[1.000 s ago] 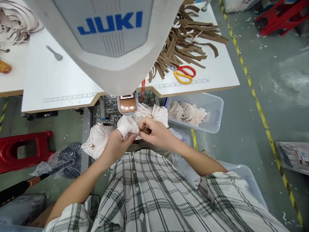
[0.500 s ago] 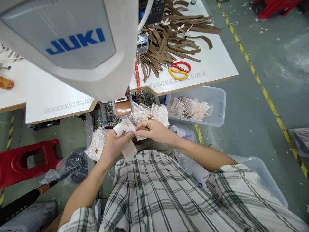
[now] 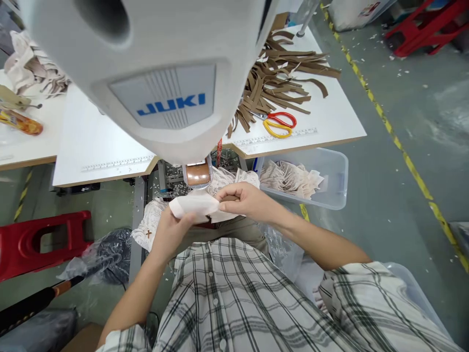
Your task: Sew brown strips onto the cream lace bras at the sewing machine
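Between my hands a pale cream fabric piece (image 3: 194, 204) is stretched out, just in front of the sewing machine head (image 3: 176, 137) marked JUKI. Its left end is held in my left hand (image 3: 171, 231), slightly blurred, thumb pressed over the cloth. At the other end the fingers of my right hand (image 3: 245, 200) pinch the edge. White lace fabric with a small brown bow (image 3: 148, 233) hangs to the left of my left hand. More white lace (image 3: 223, 178) lies under the machine, partly hidden by my right hand.
Brown fabric strips (image 3: 271, 88) and red-and-yellow-handled scissors (image 3: 280, 124) lie on the white table (image 3: 337, 117). A clear plastic bin (image 3: 339, 181) holds pale fabric pieces (image 3: 291, 178). Left are a red stool (image 3: 78, 234) and an orange bottle (image 3: 24, 122).
The fabric piece was bunched and folded between my fingers; now it is pulled out straight and flatter. My left hand has lowered slightly. My view has shifted, showing more of the machine head.
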{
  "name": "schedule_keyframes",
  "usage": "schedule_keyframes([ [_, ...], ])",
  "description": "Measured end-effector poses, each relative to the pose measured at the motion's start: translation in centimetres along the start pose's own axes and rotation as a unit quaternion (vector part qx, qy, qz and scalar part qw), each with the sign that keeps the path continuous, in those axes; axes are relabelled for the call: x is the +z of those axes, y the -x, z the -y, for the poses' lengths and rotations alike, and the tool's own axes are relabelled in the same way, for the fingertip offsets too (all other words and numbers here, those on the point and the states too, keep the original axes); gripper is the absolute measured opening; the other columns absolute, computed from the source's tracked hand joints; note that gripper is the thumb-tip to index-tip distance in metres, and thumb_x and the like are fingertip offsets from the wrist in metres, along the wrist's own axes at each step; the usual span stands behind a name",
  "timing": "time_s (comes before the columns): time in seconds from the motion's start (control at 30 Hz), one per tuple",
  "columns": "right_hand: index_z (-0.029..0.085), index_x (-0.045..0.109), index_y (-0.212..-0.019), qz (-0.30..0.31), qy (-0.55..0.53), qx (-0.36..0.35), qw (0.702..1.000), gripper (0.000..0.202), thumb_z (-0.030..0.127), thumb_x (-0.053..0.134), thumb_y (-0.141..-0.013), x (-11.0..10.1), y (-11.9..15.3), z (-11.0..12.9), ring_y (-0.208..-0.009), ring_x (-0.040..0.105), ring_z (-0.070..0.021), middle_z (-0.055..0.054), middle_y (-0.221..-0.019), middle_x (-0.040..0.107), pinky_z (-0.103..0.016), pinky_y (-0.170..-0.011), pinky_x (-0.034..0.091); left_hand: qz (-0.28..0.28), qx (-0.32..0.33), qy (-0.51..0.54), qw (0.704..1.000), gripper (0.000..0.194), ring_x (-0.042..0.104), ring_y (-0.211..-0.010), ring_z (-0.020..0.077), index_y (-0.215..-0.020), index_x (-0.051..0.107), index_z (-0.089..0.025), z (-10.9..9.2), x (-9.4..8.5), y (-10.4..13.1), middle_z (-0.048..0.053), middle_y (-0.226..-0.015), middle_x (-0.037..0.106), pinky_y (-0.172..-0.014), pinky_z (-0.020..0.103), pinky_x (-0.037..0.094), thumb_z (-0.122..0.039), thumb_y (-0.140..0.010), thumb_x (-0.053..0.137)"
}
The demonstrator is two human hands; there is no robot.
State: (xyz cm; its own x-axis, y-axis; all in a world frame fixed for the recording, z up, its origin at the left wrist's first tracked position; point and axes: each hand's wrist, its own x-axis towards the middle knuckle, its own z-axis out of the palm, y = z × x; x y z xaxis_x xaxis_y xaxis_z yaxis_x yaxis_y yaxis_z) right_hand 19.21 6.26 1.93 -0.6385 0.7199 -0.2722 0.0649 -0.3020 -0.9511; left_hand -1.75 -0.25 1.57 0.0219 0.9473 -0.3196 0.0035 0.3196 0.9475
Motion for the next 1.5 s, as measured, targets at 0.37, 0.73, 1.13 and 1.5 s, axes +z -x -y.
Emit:
schedule_keyframes([
  [0.37,0.020,0.063,-0.064,0.069,0.300,-0.094,0.947,0.011,0.018,0.062,-0.075,-2.0,-4.5,8.1,-0.048,0.035,-0.0065,0.006,-0.052,0.040,-0.023,-0.049,0.026,-0.042,0.331,-0.114,0.936,0.071,0.058,-0.127,0.0327,-0.152,0.033,-0.037,0.2,-1.5,0.0,0.010,-0.144,0.055,-0.098,0.044,0.049,-0.067,-0.090,0.048],
  [0.73,0.019,0.041,-0.056,0.054,0.438,-0.080,0.894,0.029,0.023,0.058,-0.079,-1.8,-5.1,9.4,-0.051,0.023,-0.0074,0.006,-0.051,0.032,-0.027,-0.053,0.018,0.040,0.497,-0.595,0.630,0.057,0.066,-0.075,0.0227,-0.139,0.058,-0.028,-0.8,-5.6,-5.5,0.002,-0.070,0.069,-0.079,0.031,0.050,-0.044,-0.086,0.069],
  [1.13,0.018,0.039,-0.054,0.029,0.426,-0.121,0.896,0.031,0.016,0.057,-0.079,-1.9,-4.8,8.5,-0.054,0.021,-0.0079,0.007,-0.053,0.026,-0.029,-0.055,0.016,0.035,0.516,-0.595,0.615,0.059,0.070,-0.084,0.0227,-0.142,0.050,-0.029,0.1,-5.8,-6.6,0.004,-0.087,0.073,-0.084,0.033,0.053,-0.041,-0.087,0.069],
  [1.5,0.022,0.073,-0.093,-0.141,0.401,-0.307,0.852,0.013,0.025,0.061,-0.093,-2.6,-4.0,3.0,-0.107,0.057,-0.0218,-0.007,-0.105,0.066,-0.038,-0.097,0.041,0.016,0.437,-0.565,0.700,0.068,0.064,-0.114,0.0303,-0.146,0.043,-0.021,-1.7,-2.9,-4.4,0.012,-0.121,0.070,-0.098,0.041,0.051,-0.033,-0.085,0.071],
])
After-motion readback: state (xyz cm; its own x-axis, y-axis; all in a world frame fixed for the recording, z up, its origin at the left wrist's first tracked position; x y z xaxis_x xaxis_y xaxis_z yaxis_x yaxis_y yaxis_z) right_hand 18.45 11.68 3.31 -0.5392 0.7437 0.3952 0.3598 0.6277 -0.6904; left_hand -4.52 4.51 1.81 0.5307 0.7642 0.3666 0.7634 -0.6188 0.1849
